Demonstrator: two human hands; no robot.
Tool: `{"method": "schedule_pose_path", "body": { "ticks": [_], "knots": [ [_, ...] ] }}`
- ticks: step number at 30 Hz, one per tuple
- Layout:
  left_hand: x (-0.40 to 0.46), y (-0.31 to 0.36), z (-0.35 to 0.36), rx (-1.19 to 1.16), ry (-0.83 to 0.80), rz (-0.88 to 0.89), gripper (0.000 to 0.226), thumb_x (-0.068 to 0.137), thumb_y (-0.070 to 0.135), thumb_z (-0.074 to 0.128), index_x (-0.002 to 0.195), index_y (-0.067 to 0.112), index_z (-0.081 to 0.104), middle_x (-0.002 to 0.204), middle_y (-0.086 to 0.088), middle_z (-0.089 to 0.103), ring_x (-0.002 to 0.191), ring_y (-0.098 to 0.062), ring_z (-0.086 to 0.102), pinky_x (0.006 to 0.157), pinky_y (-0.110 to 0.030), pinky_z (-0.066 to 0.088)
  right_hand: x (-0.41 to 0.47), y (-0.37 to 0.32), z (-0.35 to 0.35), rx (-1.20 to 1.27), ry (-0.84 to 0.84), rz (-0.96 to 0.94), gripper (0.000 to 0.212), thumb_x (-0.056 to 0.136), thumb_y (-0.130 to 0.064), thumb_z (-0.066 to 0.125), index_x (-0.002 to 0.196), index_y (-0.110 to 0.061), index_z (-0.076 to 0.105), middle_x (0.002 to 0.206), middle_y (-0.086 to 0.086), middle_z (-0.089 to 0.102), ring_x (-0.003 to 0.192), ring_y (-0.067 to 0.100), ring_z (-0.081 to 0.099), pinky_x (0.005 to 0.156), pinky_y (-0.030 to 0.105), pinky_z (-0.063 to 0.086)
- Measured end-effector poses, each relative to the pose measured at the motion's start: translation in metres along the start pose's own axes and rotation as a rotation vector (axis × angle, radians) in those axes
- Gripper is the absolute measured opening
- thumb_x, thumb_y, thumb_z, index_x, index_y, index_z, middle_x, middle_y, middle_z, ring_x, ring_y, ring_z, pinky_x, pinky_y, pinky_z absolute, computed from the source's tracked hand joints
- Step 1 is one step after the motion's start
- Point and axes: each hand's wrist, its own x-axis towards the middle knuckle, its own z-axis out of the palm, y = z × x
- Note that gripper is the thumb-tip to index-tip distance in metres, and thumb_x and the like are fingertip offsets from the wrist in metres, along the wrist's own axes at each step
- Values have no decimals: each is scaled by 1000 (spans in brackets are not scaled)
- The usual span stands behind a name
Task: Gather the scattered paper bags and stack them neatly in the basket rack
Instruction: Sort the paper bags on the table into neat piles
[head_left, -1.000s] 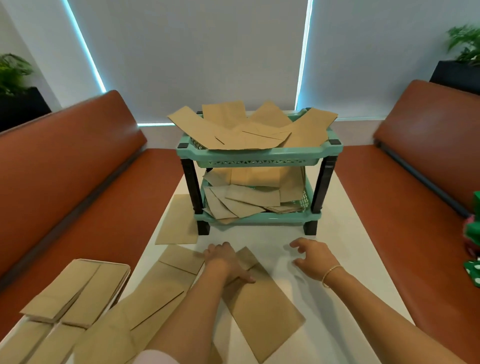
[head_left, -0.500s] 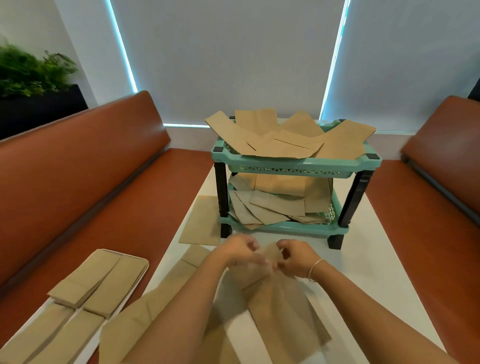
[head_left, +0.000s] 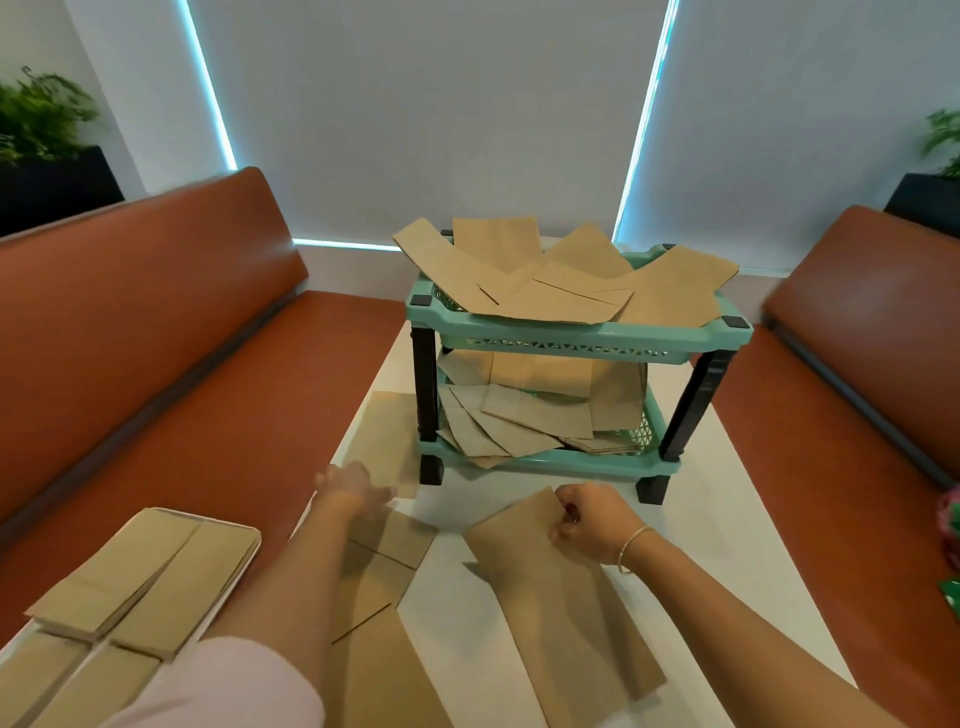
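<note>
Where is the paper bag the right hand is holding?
The held paper bag lies on the white table, front right of the basket rack, pinched by the right hand.

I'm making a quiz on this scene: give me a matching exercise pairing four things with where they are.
Things:
1. right hand
2. left hand
3. white tray
4. basket rack

Places:
A. on the left bench seat
B. at the table's far end
C. gripping a bag's top edge
D. over bags at the table's left edge

Pairs: 1-C, 2-D, 3-A, 4-B
</note>
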Motion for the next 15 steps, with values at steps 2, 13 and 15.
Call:
{"method": "schedule_pose_path", "body": {
  "ticks": [2, 13, 15],
  "knots": [
    [6, 2, 2, -29, 41, -27, 45, 87, 48, 58, 114, 12, 56, 136, -14, 38, 125, -31, 33, 99, -43, 37, 0, 2, 0, 0, 3, 10, 29, 80, -14, 57, 59, -25, 40, 63, -10, 42, 63, 11, 42, 48, 14, 28],
    [16, 16, -2, -417, 89, -203, 89, 74, 14, 79, 140, -4, 22, 138, -22, 38, 124, -36, 45, 96, -40, 45, -5, 1, 2, -34, -22, 21, 34, 81, -11, 56, 60, -29, 36, 64, -12, 41, 59, 3, 37, 47, 12, 28],
    [16, 18, -1, -460, 115, -194, 80, 79, 4, 72, 141, -4, 22, 137, -23, 40, 122, -38, 47, 94, -41, 46, -5, 2, 3, -34, -23, 17, 35, 81, -11, 57, 60, -29, 36, 65, -12, 41, 61, 5, 39, 48, 12, 28]
  ]
}}
